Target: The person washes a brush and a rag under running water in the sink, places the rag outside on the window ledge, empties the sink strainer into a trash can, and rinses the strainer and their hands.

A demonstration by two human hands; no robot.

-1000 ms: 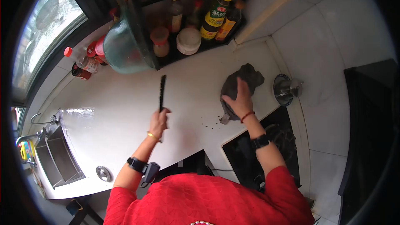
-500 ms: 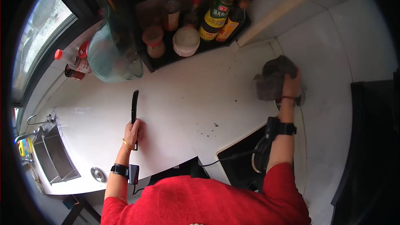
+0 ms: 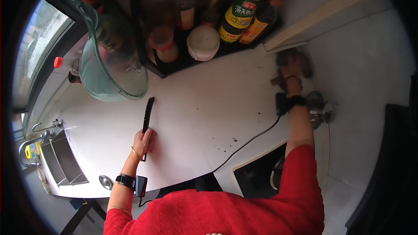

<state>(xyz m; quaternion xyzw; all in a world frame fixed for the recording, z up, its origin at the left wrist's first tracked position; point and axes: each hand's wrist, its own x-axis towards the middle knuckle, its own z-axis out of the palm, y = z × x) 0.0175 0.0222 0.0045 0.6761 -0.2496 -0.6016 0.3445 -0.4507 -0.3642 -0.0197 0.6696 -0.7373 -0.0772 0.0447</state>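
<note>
My left hand [image 3: 143, 140] is closed around the handle of a black narrow brush [image 3: 149, 111], whose bristled end points away from me over the white countertop [image 3: 187, 130]. At the far right corner of the counter, my right hand [image 3: 291, 68] presses on a dark grey cloth [image 3: 304, 64] against the surface. Motion blurs that hand and the cloth. Dark crumbs [image 3: 234, 139] lie scattered on the counter between the two hands, with a few more specks near the cloth.
A black rack [image 3: 163, 75] with sauce bottles and jars stands at the back. Left of it is a large glass vessel [image 3: 111, 85]. A sink [image 3: 65, 159] lies far left, a black stove [image 3: 257, 174] front right, and metal parts [image 3: 321, 109] near my right forearm.
My right hand has moved the cloth away from me into the back corner, uncovering the metal parts. The left hand still holds the brush, in nearly the same place. The view has shifted slightly.
</note>
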